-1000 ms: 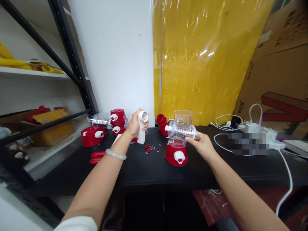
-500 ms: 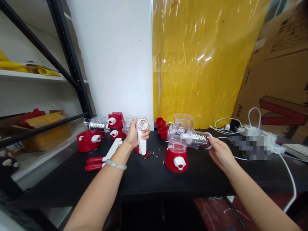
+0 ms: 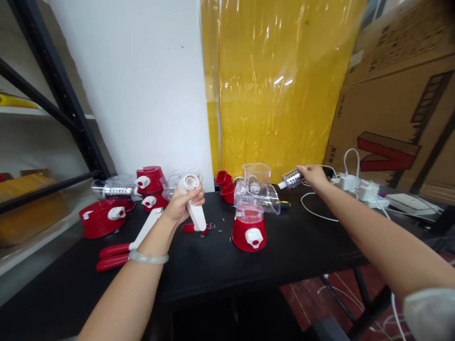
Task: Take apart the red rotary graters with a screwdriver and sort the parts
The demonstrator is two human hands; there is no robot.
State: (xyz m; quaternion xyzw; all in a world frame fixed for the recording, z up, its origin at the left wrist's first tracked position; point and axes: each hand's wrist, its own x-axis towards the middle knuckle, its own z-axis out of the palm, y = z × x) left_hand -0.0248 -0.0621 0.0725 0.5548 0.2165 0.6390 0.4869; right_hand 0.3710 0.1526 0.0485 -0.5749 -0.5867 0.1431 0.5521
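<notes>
Metal drum point(image 3: 293, 178), partly inside clear housing point(image 3: 256, 187) moments ago, now fully out, to its right. Right hand point(image 3: 314, 176) grips drum's end. Housing sits drumless on red base point(image 3: 245, 226); drum removal looks complete. Left hand point(image 3: 184, 203) still grasps white crank point(image 3: 197, 218), left of base.

Black table point(image 3: 199, 270) in front of a white wall point(image 3: 131, 85) plus shiny yellow plastic point(image 3: 256, 104), black-framed shelves point(image 3: 50, 71) off left, reddish floor point(image 3: 305, 303) below.
</notes>
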